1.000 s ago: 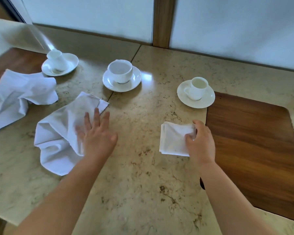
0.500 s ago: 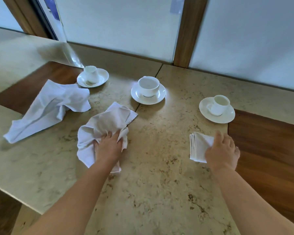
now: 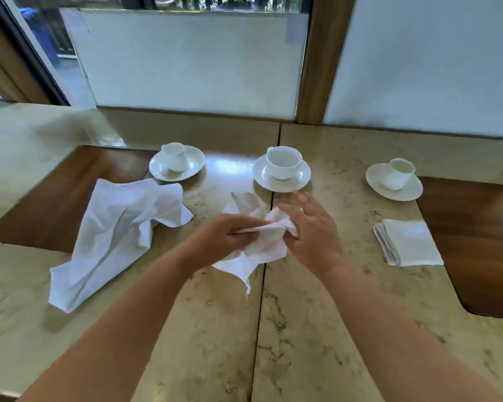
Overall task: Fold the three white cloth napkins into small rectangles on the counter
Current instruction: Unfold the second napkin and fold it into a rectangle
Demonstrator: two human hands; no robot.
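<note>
1. I am holding the crumpled napkin (image 3: 262, 245) between both hands over the bench (image 3: 317, 329), one corner hanging down toward the stone.
2. My left hand (image 3: 227, 236) is pinching a fold of it with fingers closed.
3. My right hand (image 3: 311, 236) is gripping the bunched cloth by the thumb side, its fingers (image 3: 301, 198) spread open above.
4. Right of my fingers, the folded napkin (image 3: 410, 242) is lying flat.
5. Left of them, the loose napkin (image 3: 119, 236) is sprawling.
6. Beyond them, three cups on saucers (image 3: 282, 172) are standing.
</note>
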